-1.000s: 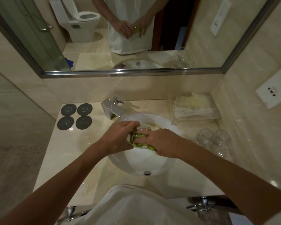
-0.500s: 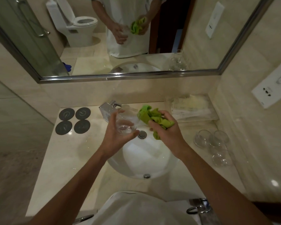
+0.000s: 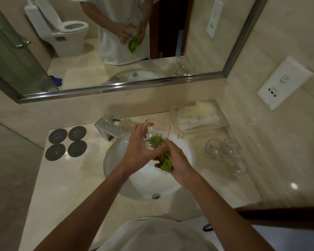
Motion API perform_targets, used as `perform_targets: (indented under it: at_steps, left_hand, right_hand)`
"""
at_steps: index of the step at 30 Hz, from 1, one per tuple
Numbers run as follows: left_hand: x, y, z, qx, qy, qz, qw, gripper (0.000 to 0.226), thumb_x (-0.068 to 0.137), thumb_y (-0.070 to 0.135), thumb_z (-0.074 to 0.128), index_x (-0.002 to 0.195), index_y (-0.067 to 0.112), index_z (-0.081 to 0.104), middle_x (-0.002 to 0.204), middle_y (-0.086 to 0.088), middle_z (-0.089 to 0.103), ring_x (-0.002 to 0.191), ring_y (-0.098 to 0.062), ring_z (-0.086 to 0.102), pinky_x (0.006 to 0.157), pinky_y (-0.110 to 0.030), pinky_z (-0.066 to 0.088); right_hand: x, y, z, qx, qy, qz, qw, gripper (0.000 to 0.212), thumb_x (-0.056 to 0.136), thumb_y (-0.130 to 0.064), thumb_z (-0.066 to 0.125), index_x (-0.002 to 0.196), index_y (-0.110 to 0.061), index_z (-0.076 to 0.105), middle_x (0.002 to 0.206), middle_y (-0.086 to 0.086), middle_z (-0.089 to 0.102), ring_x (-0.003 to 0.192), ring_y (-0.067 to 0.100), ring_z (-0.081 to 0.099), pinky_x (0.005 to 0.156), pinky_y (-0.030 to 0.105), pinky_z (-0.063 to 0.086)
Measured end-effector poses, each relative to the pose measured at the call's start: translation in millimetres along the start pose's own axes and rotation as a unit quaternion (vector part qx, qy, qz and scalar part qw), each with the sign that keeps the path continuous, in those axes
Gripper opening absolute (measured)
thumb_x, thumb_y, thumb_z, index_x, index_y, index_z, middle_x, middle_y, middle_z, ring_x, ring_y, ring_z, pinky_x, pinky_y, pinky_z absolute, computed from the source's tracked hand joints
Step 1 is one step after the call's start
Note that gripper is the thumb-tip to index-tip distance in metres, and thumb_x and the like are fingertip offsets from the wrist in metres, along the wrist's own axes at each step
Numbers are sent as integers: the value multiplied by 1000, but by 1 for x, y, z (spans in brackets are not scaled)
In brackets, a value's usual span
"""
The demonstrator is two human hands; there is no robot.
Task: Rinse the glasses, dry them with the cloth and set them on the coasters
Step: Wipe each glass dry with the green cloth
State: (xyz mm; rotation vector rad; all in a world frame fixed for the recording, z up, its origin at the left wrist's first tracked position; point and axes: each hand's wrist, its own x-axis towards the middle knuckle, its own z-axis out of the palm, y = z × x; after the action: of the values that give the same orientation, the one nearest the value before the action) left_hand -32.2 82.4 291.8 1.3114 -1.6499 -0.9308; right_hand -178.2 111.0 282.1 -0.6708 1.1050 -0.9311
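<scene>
Two hands meet over the white sink (image 3: 116, 171), which is set into a pale stone counter (image 3: 62, 187) below a wide mirror (image 3: 188, 42); the mirror reflects the person's torso, a toilet and the glasses on the counter. At the back right of the counter, against the wall, a clear tray (image 3: 223, 124) holds folded white towels (image 3: 198, 116). A chrome tap (image 3: 108, 128) stands at the sink's back left rim. Left of the tap, four dark round coasters (image 3: 67, 143) lie in a two-by-two square, all bare. Right of the sink, three clear glasses (image 3: 225, 156) stand close together near the wall. The left hand (image 3: 140, 151) grips the glass (image 3: 155, 135) round its side, holding it tilted above the basin with its mouth toward the back wall. The right hand (image 3: 178, 163) is curled round a bunched green cloth (image 3: 164, 157), pressed against the lower part of the glass; green also shows through the glass wall, though whether the cloth reaches inside cannot be told. A small chrome overflow (image 3: 156, 196) sits at the sink's near edge.
</scene>
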Motion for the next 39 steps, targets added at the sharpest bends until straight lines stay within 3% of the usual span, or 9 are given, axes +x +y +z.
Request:
perform_targets:
  at_steps: [4,9,12,14,18,22,25,28,39]
  left_hand:
    - [10,1,32,-9,-37,14,999,82,65,21,92,132,26,45,112,1,51,93,-2,51,82,-13,46]
    - [21,-5,87,33,-110,28,993,84,61,23,90,131,23,44,112,4,56,97,-14,53,79,-21,46]
    - [24,-10,123,85,-170,25,982,87,59,20,90,133,22,43,114,7,52,102,-17,51,82,-26,43]
    - [26,-14,146,102,-216,15,971,89,59,20,90,134,23,43,118,3,53,105,-19,52,85,-29,44]
    - [26,-20,191,149,-305,19,940,94,63,18,88,142,24,38,131,-4,47,119,-23,48,99,-40,47]
    - [23,-32,232,227,-355,39,906,94,68,25,86,147,29,34,136,-3,38,122,-25,47,93,-41,52]
    - [22,-39,251,286,-372,70,880,91,72,28,84,148,32,33,137,-2,39,118,-26,50,82,-39,53]
    - [22,-46,263,296,-388,88,868,90,74,25,85,148,31,33,136,-2,40,111,-27,56,74,-37,52]
    - [26,-71,274,273,-425,96,858,97,66,14,88,145,25,33,132,-4,39,107,-28,56,76,-42,56]
  right_hand:
    - [-8,-4,-34,6,69,7,998,32,106,-37,44,121,-13,60,103,9,66,87,20,62,74,35,55]
    - [-26,-5,-79,-49,185,-1,982,18,97,-32,62,111,-22,65,98,6,67,84,15,63,73,35,53]
    - [-39,-6,-112,-59,245,6,968,13,93,-25,65,103,-17,66,88,8,59,77,21,55,67,37,48]
    - [-48,-7,-135,-95,285,3,954,8,92,-21,65,97,-26,66,91,4,64,76,22,60,66,38,54]
    - [-68,-10,-178,-194,347,-8,918,16,93,-15,60,103,-27,61,98,-4,60,82,9,58,55,22,53]
    - [-78,-6,-210,-211,405,-13,889,16,89,-11,62,103,-19,60,92,-9,58,88,15,57,74,30,46]
    - [-81,-4,-223,-198,426,-7,883,18,87,-14,63,105,-18,62,95,-2,63,91,19,60,77,35,50]
    - [-80,-2,-232,-191,431,-8,882,19,87,-15,65,106,-18,64,99,-1,65,91,16,61,73,29,48]
    - [-72,-3,-236,-219,390,-33,894,14,90,-17,68,103,-23,66,93,-14,63,86,3,60,73,23,48]
